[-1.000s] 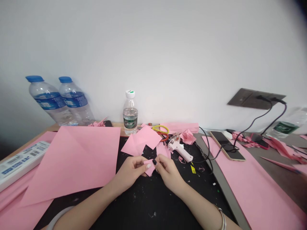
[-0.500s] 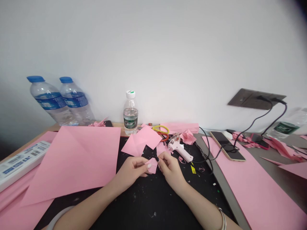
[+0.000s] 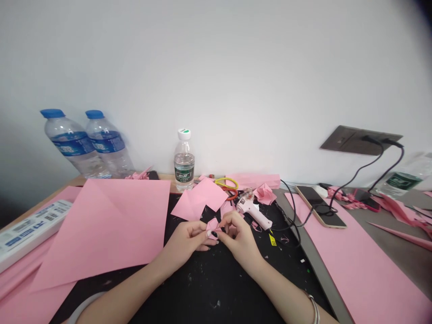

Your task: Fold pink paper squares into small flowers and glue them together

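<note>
A small folded pink paper piece (image 3: 212, 224) is pinched between both hands above the black mat (image 3: 202, 288). My left hand (image 3: 189, 238) grips its left side, thumb on the front and fingers behind. From the right, my right hand (image 3: 236, 231) presses its thumb onto the paper's front, close to the left thumb; its fingertips are partly hidden. Just beyond lie creased pink paper squares (image 3: 199, 198). A pale pink glue gun (image 3: 254, 213) rests to the right of my right hand, and a folded paper rose (image 3: 265, 193) sits behind it.
Large pink sheets (image 3: 111, 225) and a long white box (image 3: 33, 229) cover the left side. Scissors with a yellow handle (image 3: 227, 182) lie behind the squares. A water bottle (image 3: 184, 162) stands by the wall. Right of the mat are a phone (image 3: 320, 207) and black cables (image 3: 294, 211).
My right thumb has moved left and down onto the front of the folded paper, which now looks more tilted. My left hand keeps its hold almost unmoved.
</note>
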The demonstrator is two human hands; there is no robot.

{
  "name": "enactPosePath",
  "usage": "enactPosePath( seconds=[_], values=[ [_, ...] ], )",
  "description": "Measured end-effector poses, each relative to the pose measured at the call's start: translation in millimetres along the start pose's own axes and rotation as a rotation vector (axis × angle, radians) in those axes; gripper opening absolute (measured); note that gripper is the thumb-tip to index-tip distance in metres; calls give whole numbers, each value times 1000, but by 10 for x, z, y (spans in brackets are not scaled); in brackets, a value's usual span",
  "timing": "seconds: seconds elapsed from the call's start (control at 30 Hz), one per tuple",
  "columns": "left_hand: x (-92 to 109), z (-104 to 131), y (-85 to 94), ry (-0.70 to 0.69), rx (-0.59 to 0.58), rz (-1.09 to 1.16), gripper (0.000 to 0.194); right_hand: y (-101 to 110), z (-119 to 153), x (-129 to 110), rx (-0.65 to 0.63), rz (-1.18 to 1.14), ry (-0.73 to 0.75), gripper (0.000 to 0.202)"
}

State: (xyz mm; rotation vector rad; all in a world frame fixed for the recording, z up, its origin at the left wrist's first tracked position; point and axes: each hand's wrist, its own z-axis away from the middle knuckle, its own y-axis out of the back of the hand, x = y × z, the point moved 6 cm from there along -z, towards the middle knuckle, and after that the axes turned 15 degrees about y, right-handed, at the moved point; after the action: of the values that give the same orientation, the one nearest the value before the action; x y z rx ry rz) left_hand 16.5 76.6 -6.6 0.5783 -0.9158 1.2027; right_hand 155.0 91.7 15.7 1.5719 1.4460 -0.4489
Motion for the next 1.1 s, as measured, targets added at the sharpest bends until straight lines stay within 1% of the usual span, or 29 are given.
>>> enactPosePath(
  seconds=[0.17,0.27,0.37,0.53,0.6,0.67,0.77,0.83,0.97,1.1],
  values=[
    [25,15,-3,26,28,2,28,19,-12,6,48,-69,-3,12],
    [14,14,0,40,20,18,29,44,-25,-33,55,-28,40,17],
    [-3,14,2,49,-4,47,29,57,-22,-110,30,66,138,19],
    [-19,11,3,37,-37,90,28,36,15,-240,-59,215,320,22],
    [-28,4,7,30,-40,103,27,34,20,-276,-79,258,371,21],
    [-38,-1,11,27,-35,104,27,46,9,-276,-76,267,364,18],
    [-41,1,15,33,-14,87,27,69,-24,-220,-58,234,277,11],
    [-33,4,14,35,3,65,27,69,-38,-186,-63,211,239,10],
    [-25,3,9,41,29,18,24,57,-36,-160,-83,197,240,13],
    [-25,1,4,45,32,14,26,61,-31,-145,-76,187,236,14]
  ],
)
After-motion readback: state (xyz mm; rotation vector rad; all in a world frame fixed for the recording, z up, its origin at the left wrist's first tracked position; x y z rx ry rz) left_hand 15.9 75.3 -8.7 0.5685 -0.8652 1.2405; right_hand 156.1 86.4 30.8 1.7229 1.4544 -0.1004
